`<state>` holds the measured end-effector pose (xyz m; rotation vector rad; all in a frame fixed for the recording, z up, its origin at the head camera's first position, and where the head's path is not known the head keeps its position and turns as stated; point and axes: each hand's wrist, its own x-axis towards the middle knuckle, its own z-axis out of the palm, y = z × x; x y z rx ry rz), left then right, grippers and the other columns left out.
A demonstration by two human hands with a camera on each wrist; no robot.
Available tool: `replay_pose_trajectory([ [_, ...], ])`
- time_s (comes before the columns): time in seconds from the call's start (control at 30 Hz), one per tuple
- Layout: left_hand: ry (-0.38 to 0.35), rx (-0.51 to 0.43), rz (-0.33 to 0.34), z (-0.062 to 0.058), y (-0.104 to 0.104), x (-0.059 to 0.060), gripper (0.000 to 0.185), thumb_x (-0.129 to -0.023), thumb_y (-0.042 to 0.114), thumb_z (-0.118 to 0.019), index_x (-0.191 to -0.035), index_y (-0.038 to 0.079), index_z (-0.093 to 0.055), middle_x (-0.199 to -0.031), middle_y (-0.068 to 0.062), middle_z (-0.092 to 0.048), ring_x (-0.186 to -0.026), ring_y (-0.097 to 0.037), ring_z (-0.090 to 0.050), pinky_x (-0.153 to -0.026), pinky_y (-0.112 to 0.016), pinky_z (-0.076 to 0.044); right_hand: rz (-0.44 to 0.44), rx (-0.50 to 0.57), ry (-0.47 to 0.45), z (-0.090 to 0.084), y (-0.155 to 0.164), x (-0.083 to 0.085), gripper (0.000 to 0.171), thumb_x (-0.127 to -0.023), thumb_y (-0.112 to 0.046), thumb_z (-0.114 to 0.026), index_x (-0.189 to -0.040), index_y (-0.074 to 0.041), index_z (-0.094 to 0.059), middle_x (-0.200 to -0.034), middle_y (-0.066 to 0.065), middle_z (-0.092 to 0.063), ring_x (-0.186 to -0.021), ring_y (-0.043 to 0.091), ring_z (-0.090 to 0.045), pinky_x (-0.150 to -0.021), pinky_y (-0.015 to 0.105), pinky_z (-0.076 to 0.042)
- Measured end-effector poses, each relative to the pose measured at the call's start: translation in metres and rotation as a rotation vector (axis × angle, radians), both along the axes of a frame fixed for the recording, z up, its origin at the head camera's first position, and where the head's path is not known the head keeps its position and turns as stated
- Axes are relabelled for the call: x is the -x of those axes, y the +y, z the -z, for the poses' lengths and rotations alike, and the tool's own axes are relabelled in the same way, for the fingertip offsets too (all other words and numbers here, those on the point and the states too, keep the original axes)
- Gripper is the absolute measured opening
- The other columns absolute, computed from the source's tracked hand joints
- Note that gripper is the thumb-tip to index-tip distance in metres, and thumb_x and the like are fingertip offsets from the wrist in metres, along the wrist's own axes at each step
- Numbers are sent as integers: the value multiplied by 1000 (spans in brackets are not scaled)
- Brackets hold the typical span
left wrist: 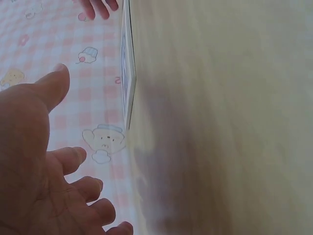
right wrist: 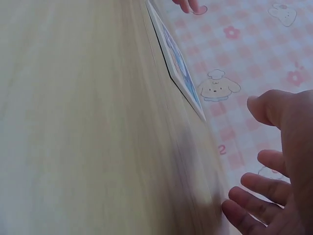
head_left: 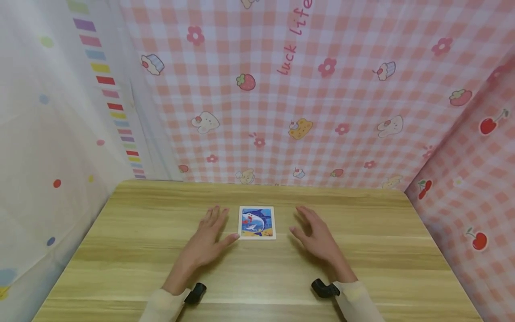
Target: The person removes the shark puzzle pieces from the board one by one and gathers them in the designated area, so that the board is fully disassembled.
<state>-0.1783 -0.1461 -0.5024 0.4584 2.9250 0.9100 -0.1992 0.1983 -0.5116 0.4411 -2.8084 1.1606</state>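
Small home-style recording booth. Wooden table (head_left: 161, 250) boxed in by hung cloth: pink gingham sheet (head_left: 342, 89) with cupcakes, strawberries, bunnies beyond the fingertips; cherry-print cloth (head_left: 474, 192) right of them; dotted white curtain (head_left: 48, 134) left.

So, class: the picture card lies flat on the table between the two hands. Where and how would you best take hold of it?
Probably by its left edge, coming in from the left. The card lies flat on the table, so there is nothing to grasp from above. The left hand has its thumb at the lower left corner; it could lift that edge, then pinch it thumb over fingers.
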Motion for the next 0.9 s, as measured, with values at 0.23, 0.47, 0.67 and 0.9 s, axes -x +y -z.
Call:
replay_pose_trajectory([
  [0.23,-11,-27,27,2,11,5,84,-101,54,-57,-164,11,-22,-171,-21,-9,-160,-41,-7,-128,-60,-13,7,68,-28,6,-11,8,62,-95,-24,-73,-150,-9,-49,-149,15,-55,-137,37,-54,-117,55,-43],
  [0.47,-9,-48,60,4,23,11,80,-100,46,-62,-163,10,-27,-171,-21,-13,-160,-40,-9,-128,-60,-16,22,91,-45,7,-23,14,60,-94,-21,-74,-148,-9,-51,-138,13,-63,-118,31,-64,-103,49,-55],
  [0.67,-27,-58,84,1,34,13,78,-100,44,-64,-161,8,-31,-171,-20,-15,-160,-39,-10,-129,-56,-18,28,109,-67,8,-31,18,58,-94,-19,-74,-147,-8,-53,-139,13,-65,-113,28,-65,-99,46,-57],
  [0.9,-32,-51,131,2,51,18,72,-99,37,-67,-157,4,-40,-170,-21,-20,-159,-41,-14,-128,-57,-22,27,157,-92,12,-41,24,55,-93,-14,-74,-145,-8,-55,-138,12,-66,-110,26,-65,-93,37,-57],
])
